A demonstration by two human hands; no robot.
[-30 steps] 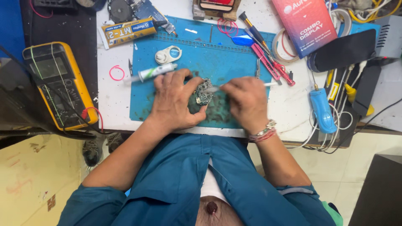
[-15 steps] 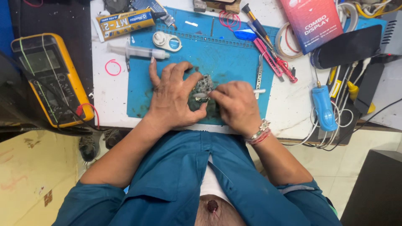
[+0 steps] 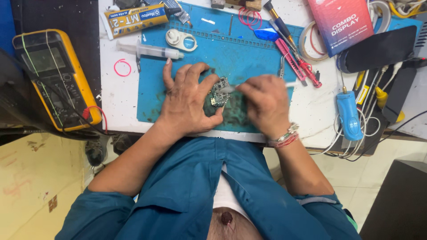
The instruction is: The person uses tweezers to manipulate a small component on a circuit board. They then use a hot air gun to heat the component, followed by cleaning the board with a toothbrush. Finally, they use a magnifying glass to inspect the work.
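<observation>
Left hand (image 3: pixel 187 104) pinching a small circuit board (image 3: pixel 219 92) on the blue mat (image 3: pixel 240 49), fingers curling round its edges, right hand (image 3: pixel 266 104) closing on a thin white tool (image 3: pixel 291 84) touching the board, syringe (image 3: pixel 149 50) lying farther back, yellow meter (image 3: pixel 53 75) sitting off left on the table (image 3: pixel 120 93)

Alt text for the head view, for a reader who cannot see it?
Seen from above, a person's left hand steadies a small circuit board on a blue work mat while the right hand works a thin pale tool against it. A yellow multimeter lies left, a syringe beyond.
</observation>
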